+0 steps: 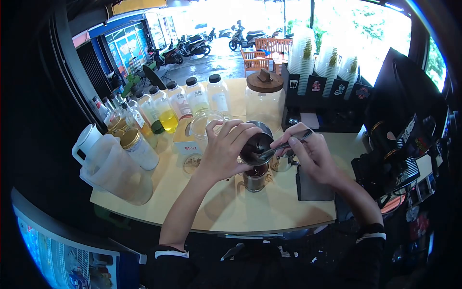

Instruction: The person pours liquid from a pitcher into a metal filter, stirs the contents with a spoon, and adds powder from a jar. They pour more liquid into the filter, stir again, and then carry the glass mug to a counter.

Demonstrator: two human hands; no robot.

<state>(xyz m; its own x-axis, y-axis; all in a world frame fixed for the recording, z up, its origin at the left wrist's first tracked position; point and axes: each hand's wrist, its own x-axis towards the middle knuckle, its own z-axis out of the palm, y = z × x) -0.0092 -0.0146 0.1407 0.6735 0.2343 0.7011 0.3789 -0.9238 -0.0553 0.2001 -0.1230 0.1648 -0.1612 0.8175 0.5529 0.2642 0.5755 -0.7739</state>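
My left hand (228, 148) grips a dark metal cup (256, 146) by its side, tipped so that its mouth faces me. Between the fingers of my right hand (309, 153) is a slim metal spoon (282, 149), its lower end inside the cup. Directly beneath stands a small glass jar (254, 180) with dark brown contents near its top. Small dark specks lie on the table around it. Just right of the jar is a shiny metal vessel (282, 164), partly covered by my right hand. The cup's contents are too dark to make out.
A grey cloth (314, 187) lies at the right. At left stand a plastic pitcher (118, 166) and gold-lidded jars (139, 147). Several black-capped bottles (196, 96), a large wooden-lidded jar (264, 103) and a cup rack (327, 89) line the back. Dark equipment (385, 164) occupies the right.
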